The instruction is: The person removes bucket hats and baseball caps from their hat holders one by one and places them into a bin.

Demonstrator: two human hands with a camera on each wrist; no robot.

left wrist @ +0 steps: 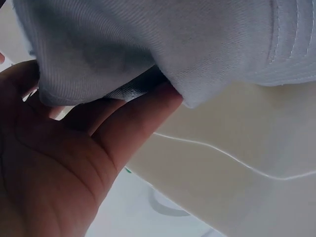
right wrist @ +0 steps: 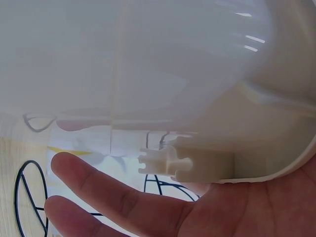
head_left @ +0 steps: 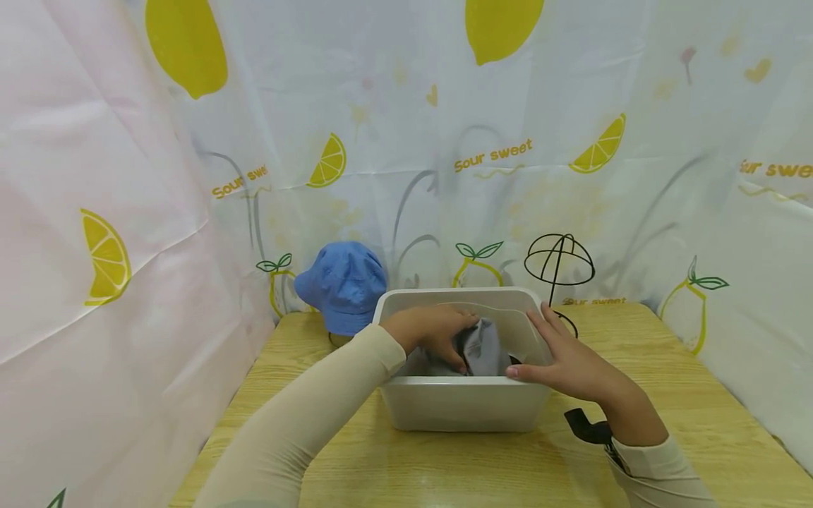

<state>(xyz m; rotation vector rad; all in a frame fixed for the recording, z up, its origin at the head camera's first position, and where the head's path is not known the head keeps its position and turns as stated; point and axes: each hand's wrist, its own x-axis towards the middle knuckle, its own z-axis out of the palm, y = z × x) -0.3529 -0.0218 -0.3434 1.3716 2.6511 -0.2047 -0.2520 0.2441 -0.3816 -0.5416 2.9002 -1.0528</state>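
Note:
A grey cloth hat (head_left: 485,347) with stitched rows on its brim (left wrist: 291,44) is in the white plastic bin (head_left: 466,408). My left hand (head_left: 441,330) reaches over the bin's left side and grips the folded cloth; in the left wrist view the hand (left wrist: 64,148) has a digit tucked into a fold. My right hand (head_left: 574,365) rests at the bin's right rim, thumb near the front corner. The right wrist view shows two straight fingers (right wrist: 118,197) outside the bin wall. A small dark item (head_left: 514,360) shows inside near my right thumb, its kind unclear.
Behind the bin on the left, a blue hat (head_left: 346,282) sits on a stand mostly hidden beneath it. A black wire hat stand (head_left: 559,261) rises bare at the back right. The wooden table (head_left: 356,462) meets lemon-printed curtains (head_left: 381,106) behind and at the sides.

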